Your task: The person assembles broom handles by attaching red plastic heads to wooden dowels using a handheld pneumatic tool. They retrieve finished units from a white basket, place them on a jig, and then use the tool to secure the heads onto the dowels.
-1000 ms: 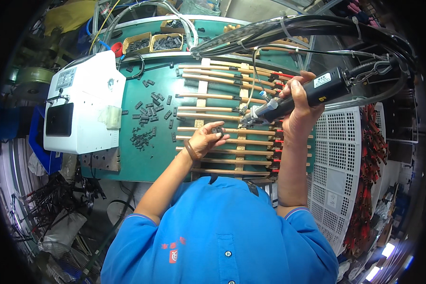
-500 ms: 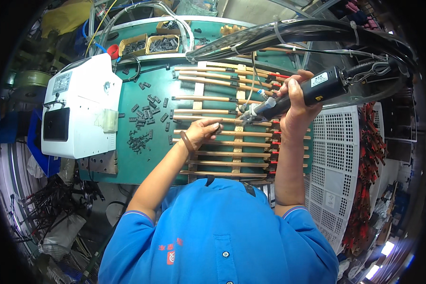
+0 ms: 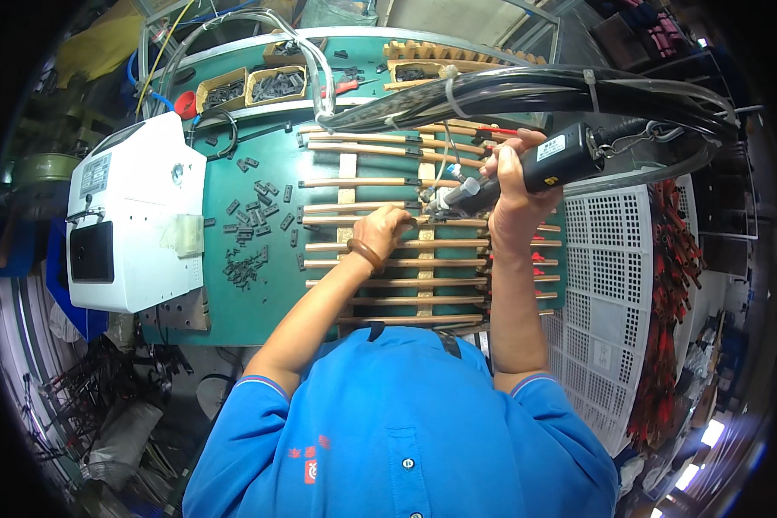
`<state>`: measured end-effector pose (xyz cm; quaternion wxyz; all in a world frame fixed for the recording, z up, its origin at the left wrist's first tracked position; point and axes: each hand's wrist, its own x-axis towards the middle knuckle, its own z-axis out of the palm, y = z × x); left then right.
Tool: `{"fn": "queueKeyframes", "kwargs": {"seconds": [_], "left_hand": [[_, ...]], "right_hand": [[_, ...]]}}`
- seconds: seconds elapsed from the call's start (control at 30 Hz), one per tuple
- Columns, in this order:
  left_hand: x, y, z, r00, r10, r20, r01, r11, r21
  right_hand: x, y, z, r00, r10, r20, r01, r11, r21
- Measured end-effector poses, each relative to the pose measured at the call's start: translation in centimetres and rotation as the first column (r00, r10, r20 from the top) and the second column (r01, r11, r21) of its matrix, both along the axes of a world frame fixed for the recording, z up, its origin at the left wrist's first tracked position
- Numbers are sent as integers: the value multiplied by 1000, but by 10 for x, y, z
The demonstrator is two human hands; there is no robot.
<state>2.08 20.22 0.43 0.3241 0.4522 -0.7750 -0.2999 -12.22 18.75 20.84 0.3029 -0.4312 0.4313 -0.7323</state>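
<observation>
My right hand [image 3: 520,203] is wrapped round a black powered screwdriver [image 3: 570,160], held slanting with its metal nose [image 3: 454,197] down and left over the row. Several copper-coloured rods [image 3: 363,283] lie side by side across wooden strips [image 3: 425,298], some carrying small black clips [image 3: 413,138]. My left hand [image 3: 380,233], a brown bangle at its wrist, is closed over a middle rod, fingertips close to the screwdriver's nose. What those fingertips pinch is too small and hidden to make out.
Loose black clips [image 3: 255,216] and a pile of small dark parts [image 3: 243,272] lie on the green table [image 3: 276,319]. A white machine [image 3: 138,216] stands left. Behind are boxes of black parts [image 3: 276,85]; hoses [image 3: 527,95] arch overhead. White perforated crates [image 3: 609,293] stand right.
My left hand has moved right and slightly up to the screwdriver's nose, its fingers now over a rod. The right hand still grips the screwdriver. The whole view has shifted slightly.
</observation>
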Motion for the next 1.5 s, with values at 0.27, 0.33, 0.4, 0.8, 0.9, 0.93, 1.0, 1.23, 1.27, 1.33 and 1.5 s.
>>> {"fn": "queueKeyframes", "kwargs": {"seconds": [0.27, 0.33, 0.4, 0.8, 0.9, 0.93, 1.0, 1.23, 1.27, 1.33, 1.5], "left_hand": [[-5, 1, -3, 999, 48, 25, -48, 999, -17], [-6, 1, -5, 998, 51, 30, -50, 999, -11], [-7, 1, -4, 997, 47, 55, -47, 999, 14], [-8, -3, -6, 996, 14, 84, -14, 1000, 3], [-8, -3, -6, 995, 5, 96, -6, 1000, 18], [-8, -3, -7, 996, 4, 94, -5, 1000, 12], [-8, -3, -7, 996, 5, 92, -5, 1000, 1], [-8, -4, -10, 997, 4, 80, -4, 1000, -5], [-8, -4, -9, 997, 4, 83, -3, 1000, -2], [-7, -4, -9, 996, 6, 84, -6, 1000, 2], [-7, -4, -6, 997, 2, 75, -3, 1000, 5]], "right_hand": [[6, -1, -3, 998, -11, -58, 11, 1000, -2], [6, -1, -5, 997, -21, -79, 20, 1000, -8], [6, -3, -7, 993, -42, -114, 40, 999, -19], [9, -7, -27, 986, -83, -145, 75, 995, -61], [12, -5, -22, 989, -65, -133, 61, 998, -34], [12, -5, -23, 987, -70, -143, 64, 997, -43], [11, -5, -26, 984, -77, -161, 68, 996, -60], [18, -3, -36, 980, -96, -175, 94, 995, -22], [19, -3, -36, 983, -94, -158, 92, 996, -21], [20, -3, -37, 982, -101, -160, 99, 995, -19], [22, -4, -36, 971, -119, -207, 115, 993, -29]]}}
